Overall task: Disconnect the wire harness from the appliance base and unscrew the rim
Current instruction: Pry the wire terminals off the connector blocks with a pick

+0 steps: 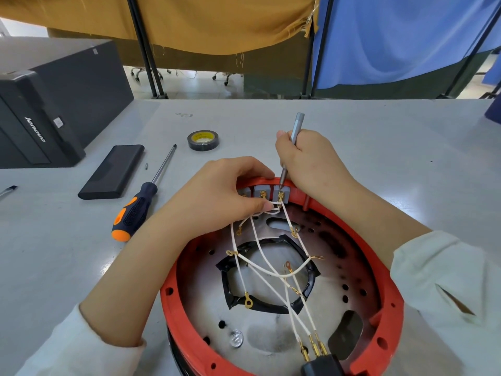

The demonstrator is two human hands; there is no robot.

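Carefully: your right hand (309, 158) is gripping the precision screwdriver (291, 147) on a terminal screw (280, 198); your left hand (230, 191) is pinching white wires (271, 210). Slipping risks stripping it.

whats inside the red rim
Inside the red rim: a perforated metal plate, white wires with gold terminals, grey terminal blocks. The left hand covers the leftmost block.

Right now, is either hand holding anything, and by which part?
The right hand grips a slim grey metal screwdriver around its shaft. The left hand pinches the thin white wires beside the grey terminal blocks.
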